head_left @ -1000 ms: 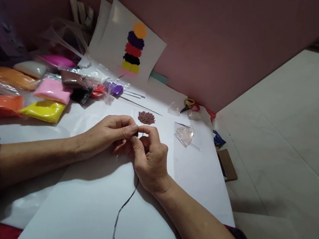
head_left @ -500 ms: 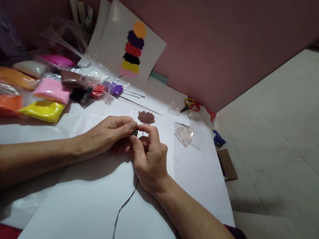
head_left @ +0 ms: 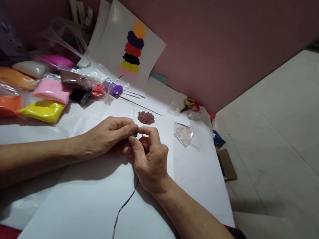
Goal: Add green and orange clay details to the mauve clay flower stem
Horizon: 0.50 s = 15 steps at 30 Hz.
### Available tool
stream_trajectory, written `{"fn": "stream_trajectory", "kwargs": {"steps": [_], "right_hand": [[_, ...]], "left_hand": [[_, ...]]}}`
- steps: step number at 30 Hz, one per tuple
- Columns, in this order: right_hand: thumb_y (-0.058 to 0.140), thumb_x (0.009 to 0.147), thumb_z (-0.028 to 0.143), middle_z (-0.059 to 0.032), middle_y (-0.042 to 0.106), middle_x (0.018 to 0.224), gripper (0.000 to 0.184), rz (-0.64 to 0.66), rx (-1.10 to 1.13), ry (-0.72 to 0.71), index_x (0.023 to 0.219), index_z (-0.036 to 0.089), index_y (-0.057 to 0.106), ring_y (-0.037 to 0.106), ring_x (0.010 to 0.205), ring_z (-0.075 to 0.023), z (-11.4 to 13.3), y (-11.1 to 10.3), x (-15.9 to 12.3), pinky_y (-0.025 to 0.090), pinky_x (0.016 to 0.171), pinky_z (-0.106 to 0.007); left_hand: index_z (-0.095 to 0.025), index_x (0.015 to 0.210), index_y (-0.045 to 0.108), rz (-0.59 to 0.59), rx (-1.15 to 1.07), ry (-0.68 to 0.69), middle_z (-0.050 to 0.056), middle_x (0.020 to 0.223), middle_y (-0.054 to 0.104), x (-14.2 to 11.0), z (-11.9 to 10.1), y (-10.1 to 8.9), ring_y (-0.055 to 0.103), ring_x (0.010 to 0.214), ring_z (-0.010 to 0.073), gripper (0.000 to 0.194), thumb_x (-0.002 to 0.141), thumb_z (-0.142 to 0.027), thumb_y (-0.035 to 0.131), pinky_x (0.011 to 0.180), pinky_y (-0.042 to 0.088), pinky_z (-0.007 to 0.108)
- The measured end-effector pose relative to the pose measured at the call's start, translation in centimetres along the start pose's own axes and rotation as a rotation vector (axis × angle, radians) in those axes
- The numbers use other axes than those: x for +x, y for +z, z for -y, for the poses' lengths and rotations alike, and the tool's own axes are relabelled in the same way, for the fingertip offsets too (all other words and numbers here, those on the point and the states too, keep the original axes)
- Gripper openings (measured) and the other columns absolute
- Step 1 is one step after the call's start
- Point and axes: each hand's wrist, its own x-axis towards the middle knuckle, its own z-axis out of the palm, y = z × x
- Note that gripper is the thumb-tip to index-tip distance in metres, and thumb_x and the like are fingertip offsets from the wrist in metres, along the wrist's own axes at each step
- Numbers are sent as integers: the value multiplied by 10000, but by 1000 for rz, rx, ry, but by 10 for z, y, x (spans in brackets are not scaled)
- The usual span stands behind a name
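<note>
Nearest, a dark strip (head_left: 124,205) trails over the white sheet (head_left: 77,216) from beneath the hands, probably light and limp. Above it, the small green piece (head_left: 135,134) sits pinched between the fingertips of both hands; it looks light, likely soft and easily dented, best taken by its edge. The right hand (head_left: 152,159) curls inward, the left hand (head_left: 112,130) reaches across, thumbs nearly meeting. Just beyond lies a brown ruffled flower (head_left: 146,118).

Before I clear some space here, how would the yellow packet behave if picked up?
The yellow packet looks soft and pillow-like, so it would probably dent or sag rather than stay rigid. Its surface shines, so it may feel slippery. Lying fairly flat, it seems unlikely to roll.
</note>
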Motion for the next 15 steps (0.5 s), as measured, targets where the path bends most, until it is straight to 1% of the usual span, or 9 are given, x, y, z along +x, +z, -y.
{"fn": "stream_trajectory", "kwargs": {"steps": [6,10,12,15], "right_hand": [[523,943,294,31,655,616,100,-23,-15,10,1016,227,526,604,516,-137,-1,1,0,476,520,-266],[518,930,249,20,660,635,78,-59,-37,35,1003,223,525,605,528,-138,-4,3,0,467,526,-264],[511,910,203,24,656,624,81,-75,-43,29,988,220,524,596,523,-135,-4,3,1,451,521,-256],[510,864,147,57,585,546,130,-91,-82,-9,972,213,541,518,456,-115,-3,2,1,396,479,-236]], "left_hand": [[-153,563,508,-38,-8,7,-32,457,534,-1,-2,1,422,384,59,495,789,-567,659,371,294,167],[-156,670,533,-47,-9,-20,-43,485,544,-4,-5,2,429,390,60,423,826,-534,640,392,298,164],[-158,717,537,-54,4,-38,-52,487,538,-5,-6,1,429,399,60,377,828,-498,656,406,295,160],[-156,727,529,-31,-9,-64,-47,494,547,-5,-4,0,436,411,62,355,826,-468,666,414,293,160]]}}
